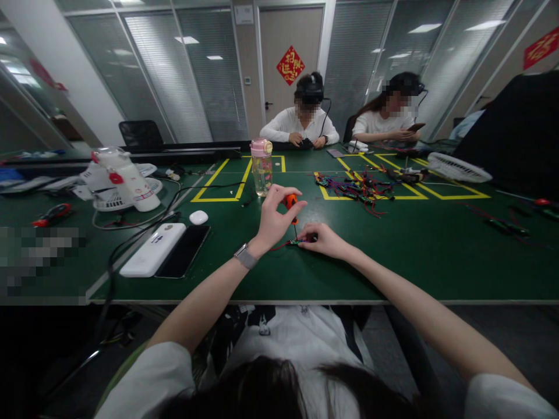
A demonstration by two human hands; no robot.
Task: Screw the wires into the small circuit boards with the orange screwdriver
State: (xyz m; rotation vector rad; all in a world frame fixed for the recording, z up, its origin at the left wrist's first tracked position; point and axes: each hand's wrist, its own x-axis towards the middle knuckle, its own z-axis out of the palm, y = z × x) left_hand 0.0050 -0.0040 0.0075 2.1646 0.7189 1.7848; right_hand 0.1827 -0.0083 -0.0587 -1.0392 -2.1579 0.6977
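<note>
My left hand [274, 220] is up over the green table, fingers curled round the orange handle of a screwdriver [292, 202]. Its thin shaft points down, nearly upright, to a small green circuit board [293, 242] with a red wire and other coloured wires. Low at the table top, my right hand [324, 240] pinches the board's right end between thumb and fingers. Some of the board and its wires are hidden behind the right fingers. Whether the screwdriver tip touches the board is too small to tell.
Behind my left hand stands a pink-lidded bottle [262, 169]. A heap of wired boards [356, 185] lies farther right. To the left are a white power bank [154, 250], a black phone [183, 251], a white earbud case [198, 217] and a white tumbler [137, 186]. Two people sit opposite.
</note>
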